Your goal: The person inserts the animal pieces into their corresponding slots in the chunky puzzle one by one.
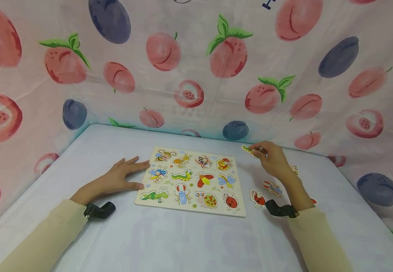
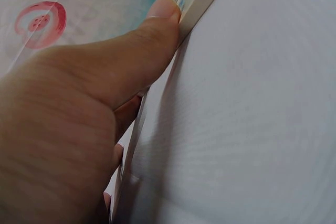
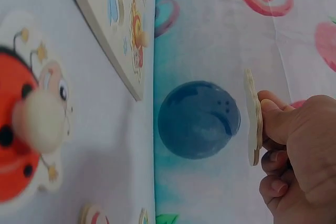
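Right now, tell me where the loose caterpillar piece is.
In the head view, the caterpillar piece is pinched in the right hand, raised off the table, just right of the far right corner of the puzzle board.

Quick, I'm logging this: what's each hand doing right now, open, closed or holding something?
Left hand: open, touching the edge of the puzzle board.
Right hand: closed, pinching the green caterpillar piece.

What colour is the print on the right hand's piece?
Mainly green; the piece shows it best in the head view.
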A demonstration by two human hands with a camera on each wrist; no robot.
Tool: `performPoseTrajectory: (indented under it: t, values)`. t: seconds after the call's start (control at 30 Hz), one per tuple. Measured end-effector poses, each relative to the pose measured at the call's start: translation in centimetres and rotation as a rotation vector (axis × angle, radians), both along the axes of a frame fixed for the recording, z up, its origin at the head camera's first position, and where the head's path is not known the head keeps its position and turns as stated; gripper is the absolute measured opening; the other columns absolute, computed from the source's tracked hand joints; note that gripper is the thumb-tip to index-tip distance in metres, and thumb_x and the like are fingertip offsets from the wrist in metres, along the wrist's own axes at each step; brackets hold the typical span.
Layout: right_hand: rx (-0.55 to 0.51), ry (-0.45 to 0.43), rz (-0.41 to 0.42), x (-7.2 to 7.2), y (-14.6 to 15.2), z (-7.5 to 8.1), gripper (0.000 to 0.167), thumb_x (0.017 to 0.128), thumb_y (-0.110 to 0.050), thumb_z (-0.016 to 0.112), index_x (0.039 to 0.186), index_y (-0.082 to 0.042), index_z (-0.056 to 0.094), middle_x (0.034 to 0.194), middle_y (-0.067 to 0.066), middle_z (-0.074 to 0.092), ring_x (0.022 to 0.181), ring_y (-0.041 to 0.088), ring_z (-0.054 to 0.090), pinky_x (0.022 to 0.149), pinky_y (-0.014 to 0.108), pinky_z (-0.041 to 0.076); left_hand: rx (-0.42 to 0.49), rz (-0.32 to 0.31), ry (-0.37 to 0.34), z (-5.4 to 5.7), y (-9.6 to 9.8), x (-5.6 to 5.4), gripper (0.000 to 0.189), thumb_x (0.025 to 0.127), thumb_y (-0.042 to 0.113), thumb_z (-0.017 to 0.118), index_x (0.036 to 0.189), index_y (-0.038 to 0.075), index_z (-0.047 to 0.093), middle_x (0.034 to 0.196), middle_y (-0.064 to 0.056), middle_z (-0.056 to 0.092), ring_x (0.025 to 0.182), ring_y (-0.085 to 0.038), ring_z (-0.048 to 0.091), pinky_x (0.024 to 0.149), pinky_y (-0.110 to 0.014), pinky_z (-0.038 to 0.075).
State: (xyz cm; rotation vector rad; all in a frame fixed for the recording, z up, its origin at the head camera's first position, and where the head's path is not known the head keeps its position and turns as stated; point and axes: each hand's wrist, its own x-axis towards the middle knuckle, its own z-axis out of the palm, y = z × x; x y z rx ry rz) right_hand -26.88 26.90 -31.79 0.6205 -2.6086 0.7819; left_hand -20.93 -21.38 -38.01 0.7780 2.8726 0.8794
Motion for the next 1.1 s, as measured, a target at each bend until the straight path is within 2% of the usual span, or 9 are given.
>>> performPoseTrajectory:
  t: [0.17, 0.37, 1.1]
  values:
    - [-0.012, -0.001, 0.042, -0.2, -1.1, -0.1, 0.014, 0.091, -0.003, 0.063, 0.104, -0.003, 0.07, 0.097, 0.014, 0.064, 0.079, 0.025, 0.053, 0.068, 0.04, 0.044, 0.001, 0.002, -0.002, 0.1, 0.0, 0.0, 0.077, 0.08, 0.048, 0.072, 0.143, 0.011, 0.046, 0.149, -0.005, 0.04, 0.142, -0.038, 0.015, 0.111, -0.059, 0.001]
    - [-0.005, 0.004, 0.079, -0.4, -2.2, -0.5, 0.014, 0.09, -0.005, 0.065, 0.103, -0.004, 0.07, 0.098, 0.012, 0.065, 0.084, 0.026, 0.057, 0.073, 0.041, 0.048, 0.007, -0.017, 0.008, 0.1, 0.0, 0.1, 0.076, 0.081, 0.046, 0.072, 0.143, 0.01, 0.046, 0.149, -0.005, 0.04, 0.142, -0.039, 0.016, 0.111, -0.06, 0.001]
    - [0.007, -0.021, 0.24, -0.5, -6.7, -0.7, 0.015, 0.09, -0.003, 0.064, 0.102, -0.009, 0.071, 0.101, 0.004, 0.066, 0.09, 0.02, 0.055, 0.075, 0.037, 0.05, 0.001, -0.008, 0.0, 0.0, -0.1, 0.0, 0.077, 0.081, 0.05, 0.071, 0.143, 0.012, 0.046, 0.149, -0.005, 0.039, 0.142, -0.038, 0.015, 0.111, -0.059, 0.0]
